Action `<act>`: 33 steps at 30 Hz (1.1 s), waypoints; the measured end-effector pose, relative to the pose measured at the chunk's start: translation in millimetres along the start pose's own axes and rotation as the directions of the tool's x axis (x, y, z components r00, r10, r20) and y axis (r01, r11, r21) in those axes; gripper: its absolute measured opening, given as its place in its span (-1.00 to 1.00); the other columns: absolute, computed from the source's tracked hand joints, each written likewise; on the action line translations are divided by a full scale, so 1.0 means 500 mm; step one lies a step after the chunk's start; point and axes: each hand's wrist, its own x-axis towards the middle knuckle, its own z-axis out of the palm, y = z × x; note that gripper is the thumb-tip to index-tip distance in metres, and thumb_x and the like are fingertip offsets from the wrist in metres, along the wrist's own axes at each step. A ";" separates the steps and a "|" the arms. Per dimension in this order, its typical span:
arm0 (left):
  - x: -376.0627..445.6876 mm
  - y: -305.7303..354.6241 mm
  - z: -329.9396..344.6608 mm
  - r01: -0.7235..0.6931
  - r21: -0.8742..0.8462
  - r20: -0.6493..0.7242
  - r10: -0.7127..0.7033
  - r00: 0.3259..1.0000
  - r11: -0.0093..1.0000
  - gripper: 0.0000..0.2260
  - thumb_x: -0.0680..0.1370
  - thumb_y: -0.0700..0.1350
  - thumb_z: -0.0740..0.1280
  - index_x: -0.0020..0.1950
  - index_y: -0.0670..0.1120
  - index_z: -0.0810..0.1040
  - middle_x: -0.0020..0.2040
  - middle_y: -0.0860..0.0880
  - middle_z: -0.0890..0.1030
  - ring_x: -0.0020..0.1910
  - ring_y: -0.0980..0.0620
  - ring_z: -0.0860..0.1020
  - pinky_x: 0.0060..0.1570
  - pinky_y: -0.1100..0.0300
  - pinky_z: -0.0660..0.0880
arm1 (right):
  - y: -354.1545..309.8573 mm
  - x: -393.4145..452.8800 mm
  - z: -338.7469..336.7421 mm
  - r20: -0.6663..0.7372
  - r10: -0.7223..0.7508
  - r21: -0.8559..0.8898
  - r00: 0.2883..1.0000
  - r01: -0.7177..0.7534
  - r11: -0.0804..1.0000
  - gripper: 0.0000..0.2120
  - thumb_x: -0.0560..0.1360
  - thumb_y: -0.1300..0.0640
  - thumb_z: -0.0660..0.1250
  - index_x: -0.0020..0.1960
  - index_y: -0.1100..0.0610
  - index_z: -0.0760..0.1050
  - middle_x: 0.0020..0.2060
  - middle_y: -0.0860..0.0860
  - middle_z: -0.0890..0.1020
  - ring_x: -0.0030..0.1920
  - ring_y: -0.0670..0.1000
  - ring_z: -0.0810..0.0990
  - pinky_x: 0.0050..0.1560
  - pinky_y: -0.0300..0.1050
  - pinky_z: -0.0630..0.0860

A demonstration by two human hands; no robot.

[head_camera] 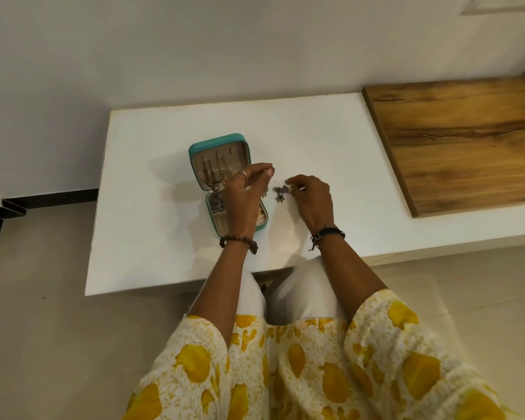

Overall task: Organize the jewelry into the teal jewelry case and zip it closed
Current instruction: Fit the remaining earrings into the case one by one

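Mid-sort: my left hand (245,189) pinches a small silver piece (272,169) over the open teal case (219,140), frame center-left on the table (164,253). My right hand (311,197) pinches a dark silver cluster (280,192) beside the case. Next, prob.: drop both into free compartments w/o tangling.

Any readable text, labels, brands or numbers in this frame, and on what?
None readable. The teal jewelry case shows no visible logo or label, nor do the white table or wooden board. The silver jewelry piece pinched by the right hand is too small to show any marking.
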 end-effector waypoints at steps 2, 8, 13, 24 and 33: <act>0.002 -0.002 -0.001 0.013 -0.009 0.000 -0.013 1.000 1.000 -0.87 0.48 -0.23 0.37 0.01 -0.16 0.61 -0.09 -0.01 0.64 -0.10 0.21 0.60 -0.05 0.41 0.51 | -0.009 0.003 0.009 0.045 -0.028 -0.102 0.999 0.033 0.994 -0.73 0.53 0.25 0.19 0.16 0.10 0.56 0.08 0.09 0.60 0.12 0.08 0.52 0.00 -0.10 0.42; 0.002 -0.002 -0.003 0.029 -0.025 0.020 -0.028 0.999 0.999 -0.91 0.49 -0.22 0.35 -0.02 -0.12 0.59 -0.07 -0.05 0.64 -0.02 0.05 0.61 -0.04 0.40 0.51 | -0.009 0.013 0.007 0.063 -0.009 -0.196 0.998 0.022 0.980 -0.81 0.49 0.23 0.26 0.03 0.13 0.60 0.04 0.12 0.58 0.06 0.11 0.53 -0.13 -0.15 0.37; 0.001 -0.001 -0.003 0.033 -0.035 0.015 -0.032 0.999 0.999 -0.94 0.50 -0.23 0.34 -0.06 -0.10 0.56 -0.09 -0.08 0.65 -0.05 0.07 0.61 -0.10 0.44 0.50 | -0.009 0.001 -0.003 0.038 -0.039 -0.212 0.999 0.046 0.976 -0.79 0.55 0.15 0.22 0.04 0.22 0.57 0.05 0.14 0.56 0.06 0.14 0.52 -0.12 -0.14 0.34; 0.004 -0.006 -0.008 0.053 -0.024 0.011 -0.053 0.999 0.998 -0.93 0.50 -0.23 0.34 -0.04 -0.10 0.55 -0.07 -0.08 0.64 -0.02 -0.01 0.62 -0.08 0.38 0.53 | -0.019 -0.007 0.001 0.089 -0.093 -0.167 0.992 0.106 0.980 -0.85 0.49 0.17 0.31 0.04 0.15 0.55 0.00 0.07 0.60 0.01 0.07 0.54 -0.12 -0.13 0.39; -0.007 -0.006 0.008 0.013 0.033 0.098 -0.016 0.995 0.999 -0.94 0.50 -0.25 0.34 -0.09 -0.10 0.55 -0.15 -0.05 0.63 -0.09 0.05 0.60 -0.11 0.38 0.52 | -0.029 -0.007 0.004 0.087 -0.078 -0.176 0.993 0.092 0.980 -0.85 0.48 0.21 0.30 -0.01 0.19 0.60 -0.06 0.12 0.67 -0.03 0.13 0.59 -0.11 -0.05 0.49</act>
